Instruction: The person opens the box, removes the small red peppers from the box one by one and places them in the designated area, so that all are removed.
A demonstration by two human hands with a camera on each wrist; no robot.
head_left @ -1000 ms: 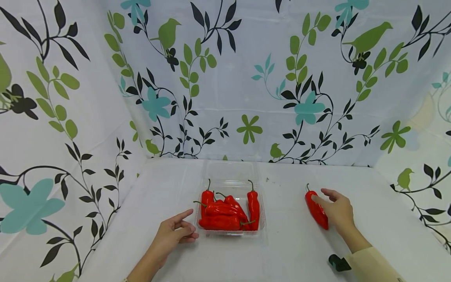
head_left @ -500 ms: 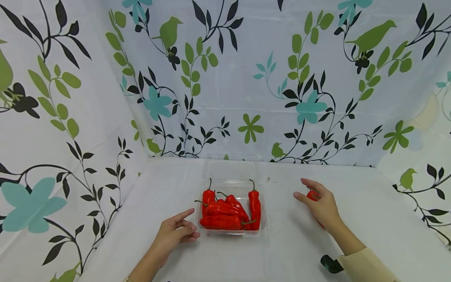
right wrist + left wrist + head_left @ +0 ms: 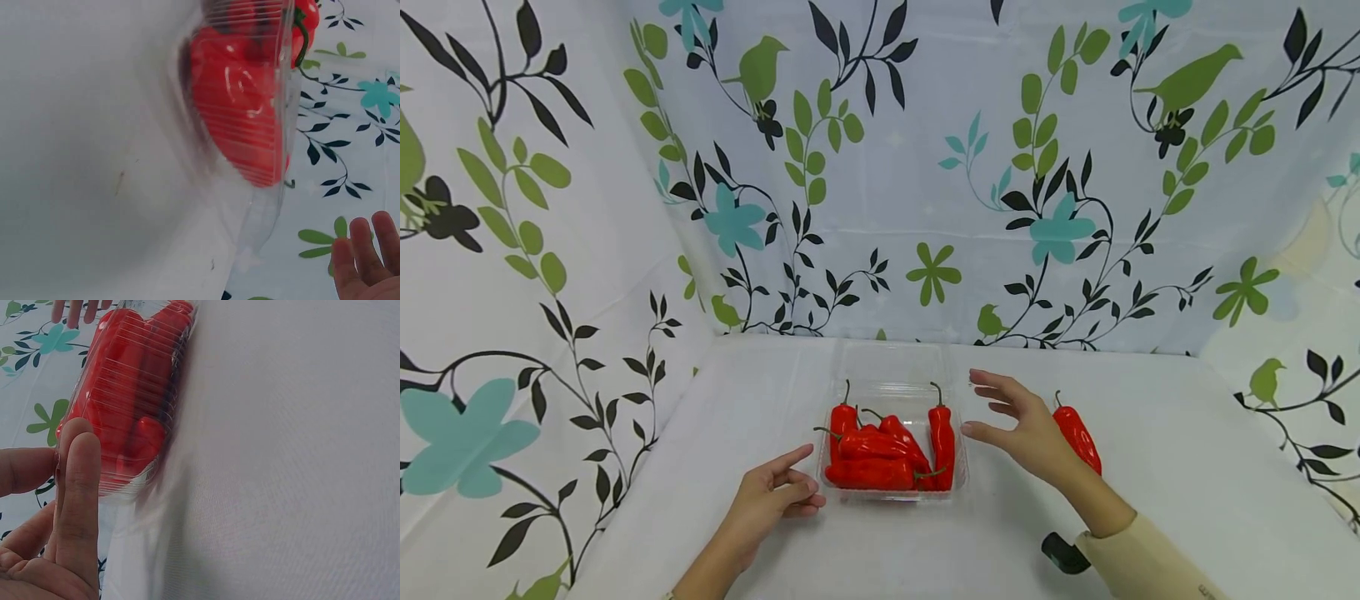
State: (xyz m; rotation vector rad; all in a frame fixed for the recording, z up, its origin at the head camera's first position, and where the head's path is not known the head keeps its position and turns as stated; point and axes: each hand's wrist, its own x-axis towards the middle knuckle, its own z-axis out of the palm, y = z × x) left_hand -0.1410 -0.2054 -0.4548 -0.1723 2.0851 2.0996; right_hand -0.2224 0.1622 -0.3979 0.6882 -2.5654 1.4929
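Head view: a lone red pepper (image 3: 1077, 437) lies on the white table (image 3: 1180, 500), just right of the right hand (image 3: 1026, 429). Its long axis runs from the stem end, far and left, to the tip, near and right. The right grip is released, fingers spread, hovering between this pepper and the clear plastic tray (image 3: 958, 479). The tray holds several red peppers (image 3: 880, 450), most with green stems pointing away. The left hand (image 3: 771, 496) rests at the tray's near left corner, its grip loose, holding nothing.

Left wrist view: straight fingers (image 3: 78, 487) lie against the ribbed tray wall (image 3: 140, 375).

Right wrist view: fingertips (image 3: 362, 256) are clear of the tray (image 3: 262, 206). No readable writing.
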